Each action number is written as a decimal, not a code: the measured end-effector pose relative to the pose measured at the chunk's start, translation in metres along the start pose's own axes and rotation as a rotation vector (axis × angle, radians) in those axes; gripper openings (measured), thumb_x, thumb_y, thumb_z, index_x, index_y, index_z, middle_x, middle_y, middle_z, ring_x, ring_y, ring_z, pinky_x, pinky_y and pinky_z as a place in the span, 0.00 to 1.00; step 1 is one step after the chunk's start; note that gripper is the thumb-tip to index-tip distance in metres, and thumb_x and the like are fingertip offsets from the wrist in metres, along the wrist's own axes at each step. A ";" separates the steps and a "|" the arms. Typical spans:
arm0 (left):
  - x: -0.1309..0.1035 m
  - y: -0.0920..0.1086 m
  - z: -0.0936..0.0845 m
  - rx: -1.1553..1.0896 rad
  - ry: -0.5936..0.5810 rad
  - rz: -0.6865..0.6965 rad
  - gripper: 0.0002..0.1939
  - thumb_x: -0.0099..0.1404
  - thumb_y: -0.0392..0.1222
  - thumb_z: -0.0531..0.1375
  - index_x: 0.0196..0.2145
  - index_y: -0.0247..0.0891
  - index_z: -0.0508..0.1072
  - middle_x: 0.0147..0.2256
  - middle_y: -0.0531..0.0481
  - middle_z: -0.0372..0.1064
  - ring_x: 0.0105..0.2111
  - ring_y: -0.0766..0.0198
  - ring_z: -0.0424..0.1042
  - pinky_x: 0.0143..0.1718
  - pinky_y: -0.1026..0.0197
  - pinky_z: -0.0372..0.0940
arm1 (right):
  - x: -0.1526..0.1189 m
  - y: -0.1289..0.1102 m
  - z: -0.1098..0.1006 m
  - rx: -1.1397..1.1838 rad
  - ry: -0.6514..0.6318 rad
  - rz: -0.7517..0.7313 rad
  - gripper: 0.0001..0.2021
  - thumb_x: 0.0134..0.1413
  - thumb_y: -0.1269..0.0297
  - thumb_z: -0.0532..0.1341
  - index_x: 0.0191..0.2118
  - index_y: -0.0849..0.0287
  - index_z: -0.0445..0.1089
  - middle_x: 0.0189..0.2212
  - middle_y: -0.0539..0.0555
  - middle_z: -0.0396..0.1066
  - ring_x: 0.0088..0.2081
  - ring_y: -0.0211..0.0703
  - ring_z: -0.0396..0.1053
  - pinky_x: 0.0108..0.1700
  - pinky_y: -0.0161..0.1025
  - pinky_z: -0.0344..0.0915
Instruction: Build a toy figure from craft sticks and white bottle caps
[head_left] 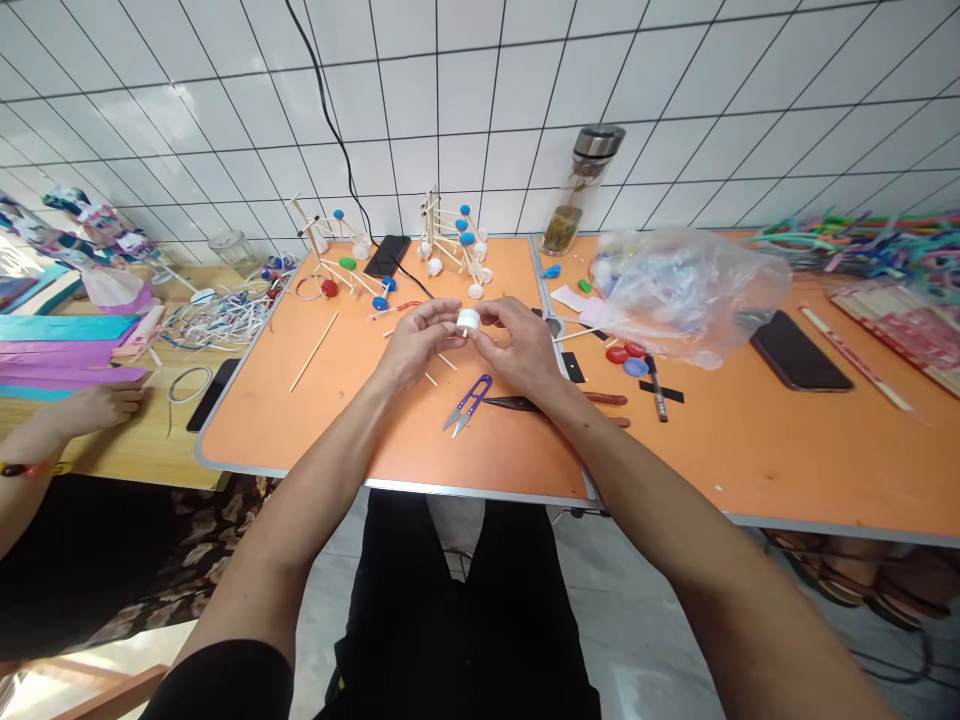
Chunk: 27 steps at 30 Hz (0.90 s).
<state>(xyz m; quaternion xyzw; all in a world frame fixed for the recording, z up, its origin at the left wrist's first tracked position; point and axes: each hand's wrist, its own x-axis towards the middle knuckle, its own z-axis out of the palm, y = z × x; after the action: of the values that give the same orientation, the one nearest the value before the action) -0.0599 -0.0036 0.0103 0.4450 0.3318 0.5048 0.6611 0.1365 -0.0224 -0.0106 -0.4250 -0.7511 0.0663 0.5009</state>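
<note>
Between my two hands, above the orange table (300, 430), is a small white bottle cap (468, 320) with a short pale stub under it. The fingertips of my left hand (420, 340) press on its left side. My right hand (521, 345) pinches it from the right, thumb low and forefinger behind. Below the hands lie purple thread snips (467, 403), blades toward me. Pliers with red-brown handles (606, 398) are partly covered by my right wrist. Thin wooden sticks (313, 352) lie on the left, and a few more rest under my hands.
Stick-and-cap models (457, 235) stand along the tiled wall, near a phone (388, 256). To the right are a glass tea bottle (577, 195), a plastic bag (690, 285), a marker (657, 388) and another phone (801, 350). Another person's hand (101, 405) rests on the left table.
</note>
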 end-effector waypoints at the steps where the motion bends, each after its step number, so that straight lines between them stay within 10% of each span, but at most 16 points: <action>1: 0.001 0.001 -0.001 -0.025 0.009 -0.048 0.13 0.63 0.29 0.72 0.45 0.38 0.83 0.39 0.48 0.85 0.36 0.64 0.84 0.44 0.62 0.79 | 0.000 0.000 0.000 -0.008 -0.004 -0.008 0.07 0.69 0.61 0.64 0.48 0.53 0.77 0.43 0.59 0.82 0.47 0.55 0.79 0.52 0.51 0.75; 27: 0.007 -0.014 -0.016 -0.073 -0.061 -0.087 0.30 0.49 0.47 0.87 0.46 0.36 0.83 0.41 0.48 0.86 0.39 0.61 0.86 0.44 0.60 0.80 | -0.010 0.004 0.007 0.028 0.020 -0.142 0.16 0.68 0.68 0.67 0.59 0.51 0.75 0.52 0.59 0.81 0.55 0.58 0.79 0.57 0.55 0.77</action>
<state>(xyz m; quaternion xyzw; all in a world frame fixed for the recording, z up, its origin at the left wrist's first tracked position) -0.0668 0.0055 -0.0081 0.4211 0.3120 0.4736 0.7078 0.1341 -0.0248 -0.0234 -0.3643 -0.7734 0.0369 0.5176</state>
